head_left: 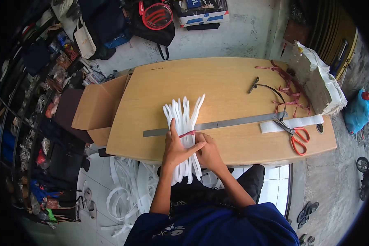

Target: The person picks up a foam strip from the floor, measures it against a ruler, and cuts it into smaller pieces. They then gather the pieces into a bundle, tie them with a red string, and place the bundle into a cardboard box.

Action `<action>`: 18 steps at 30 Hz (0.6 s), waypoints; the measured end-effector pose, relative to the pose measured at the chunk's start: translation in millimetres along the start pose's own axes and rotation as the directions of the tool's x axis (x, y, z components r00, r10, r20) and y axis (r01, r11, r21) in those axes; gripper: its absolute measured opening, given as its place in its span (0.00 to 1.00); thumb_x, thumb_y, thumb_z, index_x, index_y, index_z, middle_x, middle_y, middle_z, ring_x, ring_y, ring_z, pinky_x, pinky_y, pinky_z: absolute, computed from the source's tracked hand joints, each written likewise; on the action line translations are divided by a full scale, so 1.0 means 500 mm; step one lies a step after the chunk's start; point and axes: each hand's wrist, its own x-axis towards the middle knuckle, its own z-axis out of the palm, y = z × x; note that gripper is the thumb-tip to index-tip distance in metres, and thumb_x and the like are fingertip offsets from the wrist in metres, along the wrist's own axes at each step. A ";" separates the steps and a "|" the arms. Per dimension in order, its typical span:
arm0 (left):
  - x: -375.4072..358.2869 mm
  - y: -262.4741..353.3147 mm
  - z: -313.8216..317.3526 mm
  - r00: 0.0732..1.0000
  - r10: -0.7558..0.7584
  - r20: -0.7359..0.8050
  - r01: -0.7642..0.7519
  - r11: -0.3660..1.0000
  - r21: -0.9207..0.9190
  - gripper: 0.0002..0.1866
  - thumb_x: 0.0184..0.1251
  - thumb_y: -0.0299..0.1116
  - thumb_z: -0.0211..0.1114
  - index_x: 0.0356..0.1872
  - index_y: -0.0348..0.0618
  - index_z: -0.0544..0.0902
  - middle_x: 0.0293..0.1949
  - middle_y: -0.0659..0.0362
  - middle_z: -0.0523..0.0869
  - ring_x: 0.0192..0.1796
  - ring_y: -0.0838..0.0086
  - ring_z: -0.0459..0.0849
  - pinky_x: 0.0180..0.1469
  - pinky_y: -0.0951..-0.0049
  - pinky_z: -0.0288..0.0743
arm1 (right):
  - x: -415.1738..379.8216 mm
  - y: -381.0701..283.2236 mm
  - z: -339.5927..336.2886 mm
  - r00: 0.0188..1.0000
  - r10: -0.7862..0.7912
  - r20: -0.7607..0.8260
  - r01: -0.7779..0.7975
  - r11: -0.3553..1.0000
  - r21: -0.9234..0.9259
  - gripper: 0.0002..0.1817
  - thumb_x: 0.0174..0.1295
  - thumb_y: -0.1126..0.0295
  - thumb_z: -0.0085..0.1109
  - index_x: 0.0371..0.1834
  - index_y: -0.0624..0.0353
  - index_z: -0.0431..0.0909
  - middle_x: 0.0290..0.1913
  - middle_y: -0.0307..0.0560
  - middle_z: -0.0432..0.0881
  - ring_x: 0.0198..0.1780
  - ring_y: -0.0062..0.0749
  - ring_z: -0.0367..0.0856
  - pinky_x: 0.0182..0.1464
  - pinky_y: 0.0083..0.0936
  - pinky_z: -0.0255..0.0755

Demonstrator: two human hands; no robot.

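Note:
A bundle of white foam strips (185, 112) stands out over the table's front edge, with a red tie (187, 134) around its middle. My left hand (177, 149) wraps the bundle's left side, thumb across the front of the strips. On the right side, my right hand (208, 151) has its fingers bent against the bundle near the tie; part of its fingers is hidden. A long metal ruler (229, 121) lies flat behind the bundle.
Orange-handled scissors (298, 140) rest by a white foam piece (292, 123) on the table's right. Red string (292, 88) lies behind them, beside a white wrapped block (319, 78). An open cardboard box (95, 107) stands left of the table (151, 82). White strips (125, 192) litter the floor.

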 end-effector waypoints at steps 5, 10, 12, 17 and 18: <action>0.016 0.026 -0.018 0.943 -0.066 0.327 0.276 0.707 -0.651 0.56 0.53 0.39 0.76 0.74 0.42 0.44 0.63 0.43 0.66 0.65 0.62 0.68 0.64 0.59 0.68 | 0.006 -0.027 -0.064 0.990 0.128 0.058 -0.139 0.828 0.543 0.27 0.58 0.85 0.54 0.63 0.66 0.67 0.46 0.62 0.80 0.50 0.56 0.82 0.53 0.38 0.75; 0.023 0.004 0.020 0.973 -0.009 0.231 0.206 0.494 -0.845 0.50 0.50 0.32 0.70 0.73 0.46 0.50 0.60 0.52 0.67 0.61 0.66 0.69 0.61 0.64 0.68 | 0.010 0.002 -0.090 0.991 0.052 0.125 -0.130 0.629 0.767 0.33 0.55 0.87 0.59 0.67 0.66 0.64 0.58 0.55 0.77 0.60 0.40 0.79 0.61 0.30 0.72; 0.023 0.000 0.027 0.964 -0.101 0.244 0.264 0.407 -0.874 0.46 0.50 0.34 0.67 0.72 0.46 0.53 0.58 0.54 0.69 0.61 0.67 0.69 0.61 0.64 0.67 | 0.006 0.014 -0.113 0.976 -0.014 0.218 -0.206 0.283 0.937 0.31 0.57 0.86 0.60 0.66 0.67 0.65 0.67 0.53 0.68 0.68 0.36 0.70 0.68 0.28 0.66; 0.016 -0.007 0.038 0.918 -0.034 0.396 0.388 0.282 -0.877 0.41 0.54 0.32 0.62 0.71 0.47 0.53 0.57 0.52 0.70 0.57 0.65 0.75 0.55 0.60 0.77 | -0.015 0.074 -0.106 0.934 0.026 0.356 -0.348 0.287 0.893 0.26 0.59 0.91 0.53 0.63 0.69 0.69 0.70 0.57 0.66 0.75 0.37 0.61 0.72 0.30 0.60; 0.016 -0.005 0.039 0.919 -0.033 0.393 0.386 0.281 -0.879 0.41 0.54 0.32 0.62 0.71 0.47 0.53 0.57 0.52 0.70 0.57 0.65 0.75 0.55 0.60 0.77 | -0.015 0.083 -0.103 0.960 0.035 0.277 -0.261 0.470 0.843 0.26 0.59 0.91 0.52 0.63 0.70 0.69 0.67 0.57 0.70 0.73 0.37 0.63 0.70 0.30 0.63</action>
